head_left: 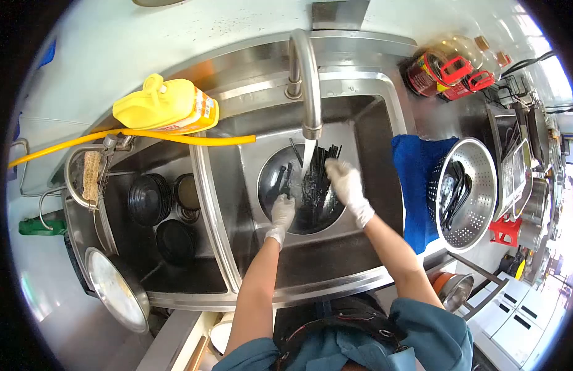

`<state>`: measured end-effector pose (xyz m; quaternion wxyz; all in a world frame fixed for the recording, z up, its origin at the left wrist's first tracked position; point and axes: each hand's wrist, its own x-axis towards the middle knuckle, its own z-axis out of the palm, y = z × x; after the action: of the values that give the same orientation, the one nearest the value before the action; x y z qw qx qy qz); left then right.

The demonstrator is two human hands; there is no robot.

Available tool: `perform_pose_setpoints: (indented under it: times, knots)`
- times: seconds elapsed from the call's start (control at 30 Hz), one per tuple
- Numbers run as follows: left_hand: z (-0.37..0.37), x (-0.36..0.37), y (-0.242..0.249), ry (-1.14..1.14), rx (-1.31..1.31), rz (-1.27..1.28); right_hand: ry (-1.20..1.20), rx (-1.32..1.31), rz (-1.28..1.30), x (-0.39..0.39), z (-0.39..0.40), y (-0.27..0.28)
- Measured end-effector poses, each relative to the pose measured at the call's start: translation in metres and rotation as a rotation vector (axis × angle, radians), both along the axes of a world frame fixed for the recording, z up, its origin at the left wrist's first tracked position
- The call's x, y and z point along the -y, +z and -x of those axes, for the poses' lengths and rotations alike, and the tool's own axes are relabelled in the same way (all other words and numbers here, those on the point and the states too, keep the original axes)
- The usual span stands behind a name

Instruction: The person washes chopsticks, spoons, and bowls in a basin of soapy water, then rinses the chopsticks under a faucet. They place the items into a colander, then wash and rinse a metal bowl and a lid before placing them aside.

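Observation:
A round metal basin [266, 211] stands in the right-hand sink bowl with water and long black utensils [315, 191] in it, some stick-like. My left hand [283, 213], in a thin white glove, is closed over the basin's near left side; dark handles show just beyond its fingers. My right hand [346, 184], gloved too, has its fingers curled at the right side of the black utensils. What each hand grips is partly hidden. Water runs from the faucet [312, 111] between my hands into the basin.
Black dishes [149, 199] lie in the left sink bowl. A yellow jug [163, 108] and yellow hose [206, 141] are behind it. On the right stand a colander [481, 213] holding black utensils, a blue cloth [416, 185] and red-handled bottles [432, 74]. A metal lid [107, 287] leans front left.

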<state>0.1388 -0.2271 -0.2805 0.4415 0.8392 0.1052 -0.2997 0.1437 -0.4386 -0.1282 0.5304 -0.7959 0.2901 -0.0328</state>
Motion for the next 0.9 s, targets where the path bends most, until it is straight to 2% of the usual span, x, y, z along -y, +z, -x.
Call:
perform_pose_setpoints:
  times: [0.03, 0.1, 0.13, 0.2, 0.23, 0.3, 0.37, 0.43, 0.5, 0.53, 0.57, 0.67, 0.73, 0.77, 0.8, 0.83, 0.87, 0.9]
  knots:
    - [0.003, -0.001, 0.0, 0.009, -0.022, 0.034, -0.02, 0.055, 0.067, 0.012, -0.024, 0.016]
    - [0.006, -0.003, 0.008, 0.021, -0.041, 0.071, -0.03, 0.371, 0.25, 0.028, -0.074, 0.064]
    - [0.004, -0.004, 0.013, -0.033, -0.026, 0.041, -0.043, 0.436, 0.296, 0.038, -0.101, 0.075]
    - [-0.002, -0.009, 0.015, -0.12, -0.061, -0.003, -0.026, 0.277, 0.321, 0.049, -0.145, 0.105]
    - [-0.003, -0.011, 0.013, -0.12, -0.064, -0.004, 0.072, 0.354, 0.464, 0.057, -0.165, 0.102]
    - [-0.004, -0.015, 0.007, -0.072, -0.06, 0.017, 0.153, 0.388, 0.487, 0.059, -0.186, 0.11]
    - [-0.004, -0.02, 0.007, -0.093, -0.005, 0.023, 0.261, 0.166, 0.249, 0.056, -0.198, 0.125]
    - [-0.002, -0.022, 0.006, 0.088, -0.055, 0.141, 0.255, 0.215, 0.23, 0.056, -0.206, 0.119]
    - [-0.004, -0.024, 0.001, 0.115, -0.095, 0.161, 0.327, 0.427, 0.545, 0.051, -0.221, 0.113]
    - [-0.005, -0.027, -0.004, 0.064, -0.065, 0.123, 0.325, 0.377, 0.665, 0.044, -0.233, 0.11]
    - [-0.007, -0.027, -0.003, 0.013, -0.034, 0.084, 0.326, 0.374, 0.664, 0.045, -0.234, 0.108]
    - [-0.011, -0.023, -0.008, -0.023, -0.029, 0.033, 0.326, 0.261, 0.376, 0.048, -0.232, 0.099]
    - [-0.016, -0.018, -0.004, -0.003, 0.021, 0.051, 0.283, 0.218, 0.535, 0.038, -0.186, 0.101]
    - [-0.019, -0.013, 0.005, -0.002, 0.019, 0.052, 0.201, 0.237, 0.402, 0.037, -0.157, 0.065]
    - [-0.025, -0.007, 0.015, -0.036, 0.017, 0.066, 0.177, 0.39, 0.308, 0.032, -0.122, 0.043]
    - [-0.031, -0.001, 0.022, -0.07, 0.015, 0.082, 0.164, 0.072, 0.365, 0.016, -0.083, 0.064]
    - [-0.04, 0.006, 0.025, -0.048, -0.112, 0.184, 0.199, -0.193, 0.124, 0.026, -0.052, -0.005]
    - [-0.044, 0.014, 0.021, -0.053, -0.115, 0.185, 0.12, -0.319, 0.111, 0.026, -0.022, -0.06]
